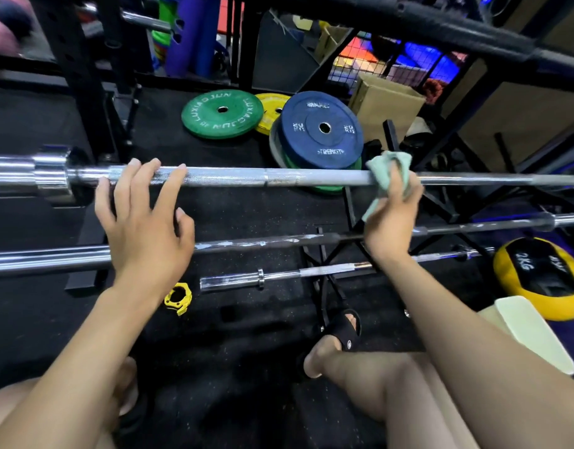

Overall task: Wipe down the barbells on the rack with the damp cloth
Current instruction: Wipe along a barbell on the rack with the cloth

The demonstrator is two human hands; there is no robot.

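Hands work the top barbell (279,177): left hand (143,215) rests loose-fingered on the knurling, right hand (392,215) clamps the damp cloth (387,170) around the shaft mid-wipe; judged next, slide it rightward.

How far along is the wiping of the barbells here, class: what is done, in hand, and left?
Done: nothing can be confirmed clean. In hand: the right hand presses the green cloth onto the top barbell, while the left hand rests its fingers on it. Left: the lower barbell, which shows white marks, and the short bar beneath appear untouched.
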